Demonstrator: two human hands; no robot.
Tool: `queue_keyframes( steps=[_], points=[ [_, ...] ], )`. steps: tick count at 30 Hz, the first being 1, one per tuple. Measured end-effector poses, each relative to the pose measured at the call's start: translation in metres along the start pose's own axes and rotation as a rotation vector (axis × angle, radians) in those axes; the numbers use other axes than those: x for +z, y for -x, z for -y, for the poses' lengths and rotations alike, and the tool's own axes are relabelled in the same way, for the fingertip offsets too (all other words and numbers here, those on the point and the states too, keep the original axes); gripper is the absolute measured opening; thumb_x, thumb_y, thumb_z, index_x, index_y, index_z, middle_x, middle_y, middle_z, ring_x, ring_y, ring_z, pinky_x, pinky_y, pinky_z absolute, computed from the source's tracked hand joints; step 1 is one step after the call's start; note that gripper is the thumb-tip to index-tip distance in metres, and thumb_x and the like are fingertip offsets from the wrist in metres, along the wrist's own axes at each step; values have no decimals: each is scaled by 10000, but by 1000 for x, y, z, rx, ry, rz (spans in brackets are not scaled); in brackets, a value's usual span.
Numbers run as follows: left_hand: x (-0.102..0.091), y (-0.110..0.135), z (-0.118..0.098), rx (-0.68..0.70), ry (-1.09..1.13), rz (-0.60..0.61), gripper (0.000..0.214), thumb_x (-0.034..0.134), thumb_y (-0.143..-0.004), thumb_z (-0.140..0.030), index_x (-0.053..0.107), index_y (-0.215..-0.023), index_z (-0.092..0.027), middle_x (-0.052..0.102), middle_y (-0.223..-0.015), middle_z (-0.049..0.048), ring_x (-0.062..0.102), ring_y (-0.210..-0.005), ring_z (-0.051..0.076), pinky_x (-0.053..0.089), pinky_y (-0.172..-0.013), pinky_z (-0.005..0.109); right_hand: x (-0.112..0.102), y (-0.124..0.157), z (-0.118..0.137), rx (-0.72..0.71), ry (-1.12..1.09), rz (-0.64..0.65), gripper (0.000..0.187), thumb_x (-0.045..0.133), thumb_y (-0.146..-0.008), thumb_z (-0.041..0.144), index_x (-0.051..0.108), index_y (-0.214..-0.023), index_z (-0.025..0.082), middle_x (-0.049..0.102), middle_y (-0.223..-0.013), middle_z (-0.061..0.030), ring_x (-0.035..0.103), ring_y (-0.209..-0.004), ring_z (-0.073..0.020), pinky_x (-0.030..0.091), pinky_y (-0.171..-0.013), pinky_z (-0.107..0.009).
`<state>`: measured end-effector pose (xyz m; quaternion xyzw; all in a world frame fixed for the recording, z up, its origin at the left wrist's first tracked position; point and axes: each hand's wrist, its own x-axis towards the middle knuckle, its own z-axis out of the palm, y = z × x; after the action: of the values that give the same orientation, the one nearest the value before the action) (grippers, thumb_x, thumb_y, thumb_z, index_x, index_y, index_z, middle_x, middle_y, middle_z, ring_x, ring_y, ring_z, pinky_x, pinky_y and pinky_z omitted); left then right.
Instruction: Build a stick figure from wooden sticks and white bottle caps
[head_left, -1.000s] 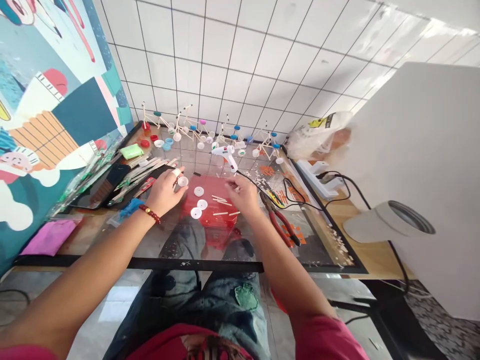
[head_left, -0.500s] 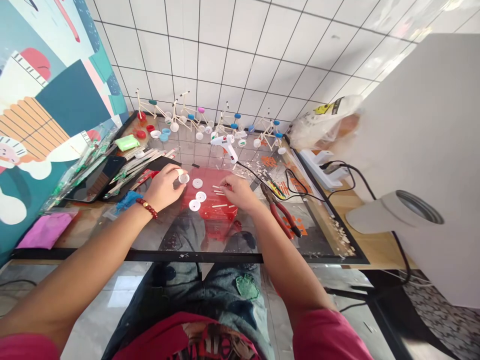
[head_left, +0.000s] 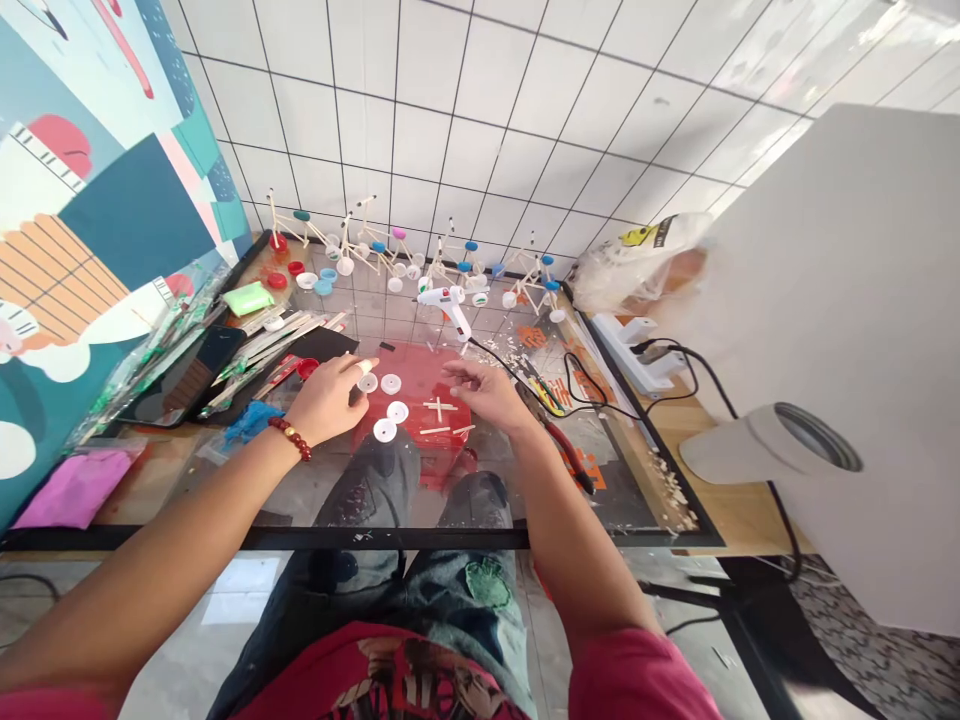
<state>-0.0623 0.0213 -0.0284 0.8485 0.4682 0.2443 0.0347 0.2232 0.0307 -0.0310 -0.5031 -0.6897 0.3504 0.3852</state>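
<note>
My left hand (head_left: 328,400), a red bead bracelet on its wrist, pinches a small white bottle cap (head_left: 367,382) at the left edge of a red mat (head_left: 420,385) on the glass table. Three more white caps (head_left: 391,410) lie on the mat just right of it. My right hand (head_left: 487,392) hovers over the mat's right side with its fingers spread and nothing in them. Short wooden sticks (head_left: 440,408), two of them crossed, lie on the mat just left of its fingertips.
A white glue gun (head_left: 448,303) lies behind the mat, its black cord running to a power strip (head_left: 637,355). Red-handled pliers (head_left: 568,452) lie to the right. Stick-and-cap models (head_left: 390,255) line the tiled wall. Sticks, a phone (head_left: 187,372) and loose caps sit at left.
My right hand lifted off the sticks and drew back to the right, leaving two crossed on the mat. My left hand stayed at the white cap. The view shifted slightly.
</note>
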Motion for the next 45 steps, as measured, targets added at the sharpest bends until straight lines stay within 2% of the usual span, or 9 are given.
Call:
queue_keyframes(
  steps=[3, 13, 19, 25, 30, 34, 38, 41, 45],
  points=[
    [2, 0, 3, 18, -13, 5, 544, 513, -775, -122, 598, -1311, -157, 640, -1238, 130, 580, -1209, 297, 468, -1078, 441, -12, 3, 5, 11, 42, -26, 225, 666, -710, 212, 755, -916, 185, 749, -836, -26, 639, -740, -150, 518, -731, -285],
    [-1, -1, 0, 36, -16, 17, 498, 553, -805, -176, 608, -1300, -153, 642, -1232, 132, 586, -1177, 303, 482, -1033, 449, -10, 6, 9, -154, 222, 345, 243, 671, -743, 87, 807, -889, 226, 706, -820, -26, 619, -765, -146, 475, -767, -284],
    [2, -1, 2, 37, 36, -22, 361, 542, -845, -207, 681, -1172, -144, 655, -1121, 126, 626, -1071, 279, 518, -979, 433, -6, 7, 10, -174, 219, 303, 26, 763, -756, 228, 785, -744, 220, 715, -769, -17, 627, -759, -151, 465, -743, -268],
    [0, -4, 4, -125, 238, -281, 281, 656, -749, -220, 725, -1017, -169, 618, -1073, 99, 640, -1006, 248, 554, -884, 368, 0, 2, 1, -12, 171, -16, 190, 720, -768, 347, 763, -825, 172, 697, -732, -14, 582, -651, -135, 448, -650, -261],
    [1, -31, 4, -456, 789, -251, 357, 723, -732, -283, 701, -1066, -157, 692, -997, 73, 655, -781, 178, 546, -700, 301, -3, -45, -6, 142, 338, -346, 457, 730, -743, 349, 672, -1147, 143, 704, -1061, -109, 650, -924, -231, 506, -861, -368],
    [1, -55, -3, -555, 1139, -302, 495, 763, -689, -208, 618, -1160, -156, 712, -970, 56, 626, -604, 107, 500, -576, 245, 1, -93, 5, 230, 453, -371, 552, 756, -752, 382, 583, -1226, 158, 629, -1283, -174, 588, -1196, -304, 450, -1008, -425],
    [5, -64, -6, -578, 1258, -398, 598, 886, -540, -230, 577, -1045, -146, 714, -794, 24, 626, -548, 128, 462, -501, 231, 5, -120, 16, 198, 409, -339, 319, 761, -744, 297, 624, -1002, 169, 720, -1034, -129, 663, -1041, -287, 491, -917, -393],
    [7, -63, -5, -569, 1396, -403, 538, 922, -504, -280, 625, -925, -127, 710, -725, 24, 637, -561, 132, 463, -508, 225, 1, -117, 22, 129, 360, -362, 215, 704, -791, 281, 605, -955, 185, 723, -952, -92, 683, -935, -251, 504, -857, -364],
    [8, -53, -5, -614, 1671, -376, 540, 920, -568, -303, 694, -1027, -128, 735, -816, 34, 689, -657, 145, 532, -592, 245, 2, -77, 30, 14, 233, -430, 247, 486, -950, 409, 532, -1069, 198, 686, -889, -33, 655, -720, -166, 510, -717, -298]
  ],
)
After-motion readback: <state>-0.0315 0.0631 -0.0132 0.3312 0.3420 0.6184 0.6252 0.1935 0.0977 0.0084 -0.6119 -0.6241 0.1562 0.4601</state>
